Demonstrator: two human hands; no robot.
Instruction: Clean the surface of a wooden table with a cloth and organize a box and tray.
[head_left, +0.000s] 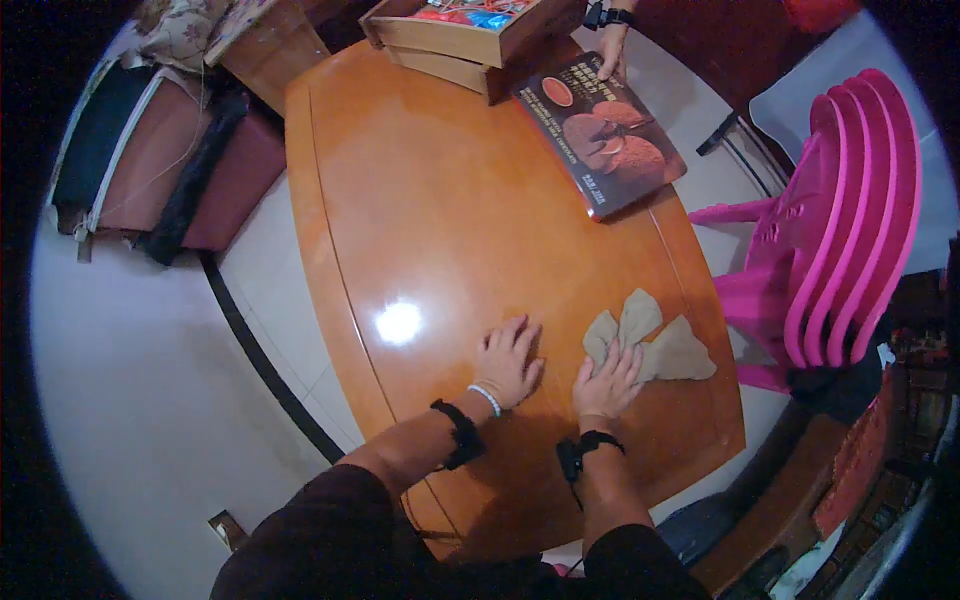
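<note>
My right hand (609, 381) presses down on a crumpled beige cloth (679, 352), its folds bunched under and around the fingers. The cloth lies on an orange-brown wooden table (420, 187), near its right edge. To the left, my left hand (511, 364) rests on the tabletop with its fingers apart and holds nothing. A beaded bracelet circles that wrist, and black straps sit on both forearms.
At the table's far right, another person's hand (613, 56) is on a dark chocolate box (600, 135). A wooden drawer unit (442, 37) with small items stands at the far edge. Stacked pink plastic stools (832, 225) stand beside the table's right edge.
</note>
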